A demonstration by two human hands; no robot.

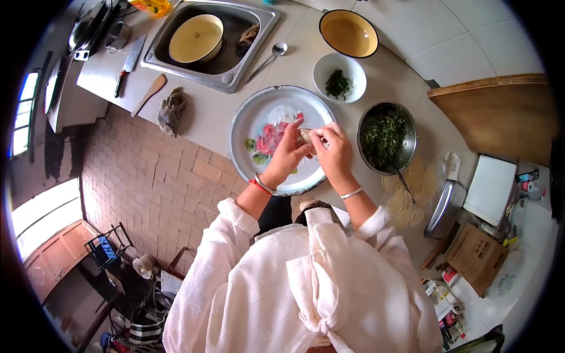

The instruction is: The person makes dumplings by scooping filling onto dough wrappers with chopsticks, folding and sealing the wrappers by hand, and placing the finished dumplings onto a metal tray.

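Observation:
Over a large enamel basin (241, 120) with a floral print, both my hands come together around a small pale dumpling (306, 136). My left hand (289, 146) pinches it from the left, fingers bent. On its other side, my right hand (333, 147) has thumb and fingertips pressed to the dough edge. My fingers partly hide the dumpling. To the right stands a metal bowl (384, 139) of chopped green filling, with a utensil handle (405, 187) sticking out. Thin round dough wrappers (406, 200) lie on the counter beside it.
A white bowl (354, 90) with some greens and a yellow enamel bowl (348, 34) stand behind the basin. Left are a sink (235, 70) holding a yellow basin (197, 38), a spoon (268, 61), a cloth (172, 112), a wooden spatula (149, 95) and a knife (130, 65).

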